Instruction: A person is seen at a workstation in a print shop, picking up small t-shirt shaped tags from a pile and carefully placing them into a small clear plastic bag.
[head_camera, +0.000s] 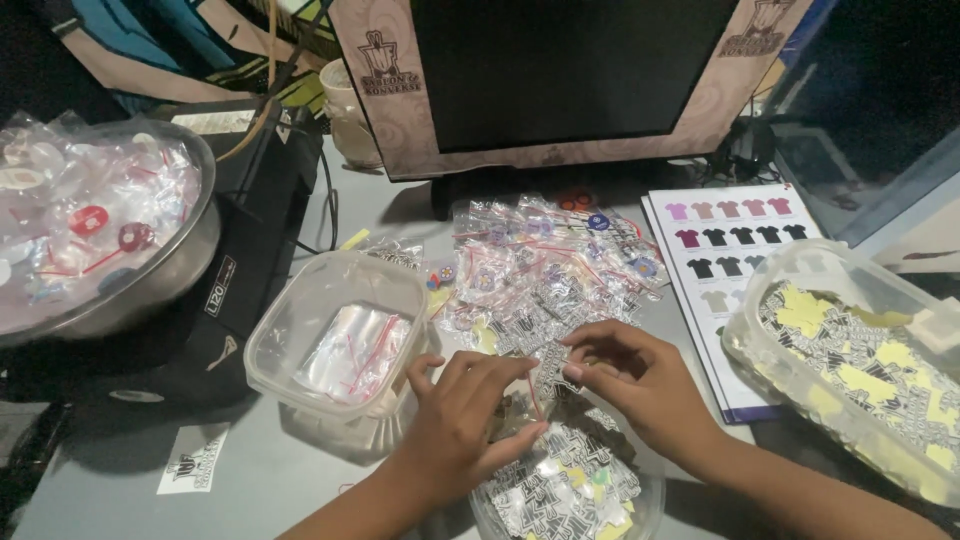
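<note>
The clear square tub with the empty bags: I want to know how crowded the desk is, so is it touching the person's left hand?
Touching, or nearly: the head view shows the left hand fingertips meeting the clear square tub at its right wall, with no visible gap.

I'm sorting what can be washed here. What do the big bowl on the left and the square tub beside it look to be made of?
The big bowl looks like metal, probably stainless steel: grey, with a dull sheen and a thin rolled rim. The square tub looks like soft translucent plastic: cloudy walls, rounded corners, and the small clear bags inside show through.
</note>
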